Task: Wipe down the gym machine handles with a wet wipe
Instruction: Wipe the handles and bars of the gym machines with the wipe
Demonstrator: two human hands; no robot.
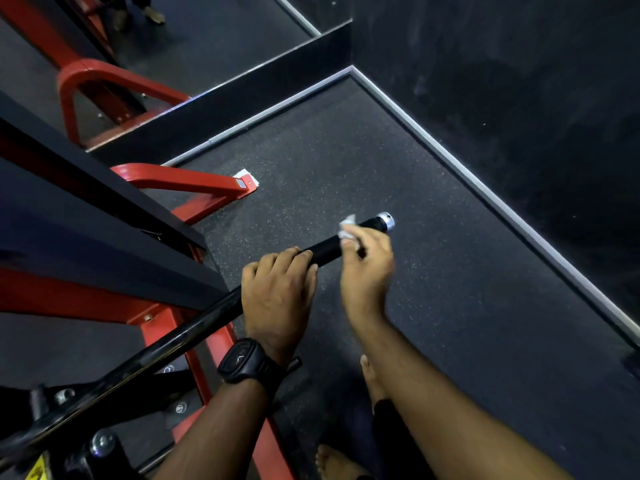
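wet wipe [347,226] mostly hidden under right hand [367,271], pinched against handle [329,250] | left hand [277,296] wraps handle, covering its middle | red frame [194,181] left of handle, partly cut off

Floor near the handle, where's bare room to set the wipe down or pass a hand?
Bare floor lies right of the handle, out to the grey wall trim, and beyond its chrome end toward the corner. Left is crowded: red frame, dark panels.

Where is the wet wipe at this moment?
In the head view, the wet wipe is in the right hand, against the black handle near its silver end cap, to the right of the left hand that grips the handle.
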